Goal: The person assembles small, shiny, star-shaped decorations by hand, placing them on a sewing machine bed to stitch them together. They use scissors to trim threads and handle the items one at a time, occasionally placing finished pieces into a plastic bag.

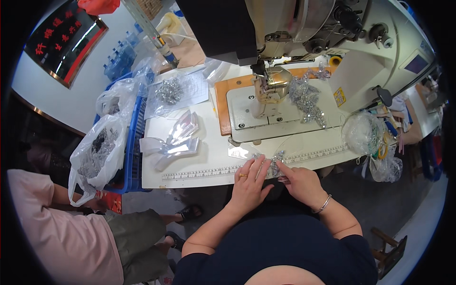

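At the front edge of the sewing table, both hands are on a clear plastic piece [240, 150] with a silver, sparkling trim [275, 164]. My left hand [248, 183] lies on its left side, fingers stretched out flat and pressing it to the table. My right hand [303, 185] pinches the trim's right side between thumb and bent fingers; the fingertips are partly hidden. Just beyond stands the sewing machine, its presser foot and needle area [266, 97] over a metal plate [247, 111]. More silver glittering trim [306, 99] rests right of the needle area.
A printed ruler strip [199, 174] runs along the table's front. Clear plastic strips [178, 137] and a silver sparkling heap [169, 91] lie to the left. A blue crate [134, 164] holds plastic bags. Clear bags [363, 133] hang at right. A person [71, 228] is at lower left.
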`<state>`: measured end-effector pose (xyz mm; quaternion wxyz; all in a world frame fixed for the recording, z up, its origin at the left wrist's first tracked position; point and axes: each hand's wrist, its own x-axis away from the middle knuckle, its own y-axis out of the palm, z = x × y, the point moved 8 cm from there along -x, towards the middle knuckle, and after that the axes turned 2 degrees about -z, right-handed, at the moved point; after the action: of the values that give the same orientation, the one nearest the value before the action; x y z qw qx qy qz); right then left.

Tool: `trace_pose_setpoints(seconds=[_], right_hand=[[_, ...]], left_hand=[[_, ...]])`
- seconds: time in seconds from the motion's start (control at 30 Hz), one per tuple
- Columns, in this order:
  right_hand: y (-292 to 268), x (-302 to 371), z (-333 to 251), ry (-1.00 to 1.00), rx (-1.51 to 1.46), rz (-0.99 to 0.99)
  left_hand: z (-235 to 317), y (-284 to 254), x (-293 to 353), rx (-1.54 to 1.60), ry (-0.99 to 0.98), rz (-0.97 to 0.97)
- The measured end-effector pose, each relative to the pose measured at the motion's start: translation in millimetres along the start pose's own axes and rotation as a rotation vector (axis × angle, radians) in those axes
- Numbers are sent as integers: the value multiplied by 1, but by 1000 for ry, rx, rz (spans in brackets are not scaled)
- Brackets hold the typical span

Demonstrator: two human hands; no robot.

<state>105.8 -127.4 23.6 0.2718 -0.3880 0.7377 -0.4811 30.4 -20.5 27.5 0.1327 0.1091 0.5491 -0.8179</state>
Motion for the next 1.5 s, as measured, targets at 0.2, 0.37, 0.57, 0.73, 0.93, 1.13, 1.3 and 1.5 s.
trace_pose_setpoints(seconds=[0.2, 0.37, 0.57, 0.73, 0.93, 1.13, 1.3, 1.5], right_hand=[[1, 1, 2, 1, -23, 2], [-9, 4, 20, 31, -307, 104], [-28, 19, 32, 69, -220, 217], [-28, 20, 30, -65, -160, 325], [-57, -13, 1, -226, -168, 452], [-59, -41, -5, -237, -214, 464], [-67, -57, -4, -237, -242, 516], [-111, -45, 8, -128, -419, 750]], left_hand=[[-1, 15, -5, -161, 68, -21], [2, 12, -5, -213, 82, 18], [-3, 18, -2, -226, 104, 61], [0, 19, -2, -234, 114, 80], [-3, 14, -6, -125, 63, 83], [-16, 16, -17, -96, 20, 131], [-28, 8, -30, 90, -46, 147], [-87, -17, -41, 1234, -497, 38]])
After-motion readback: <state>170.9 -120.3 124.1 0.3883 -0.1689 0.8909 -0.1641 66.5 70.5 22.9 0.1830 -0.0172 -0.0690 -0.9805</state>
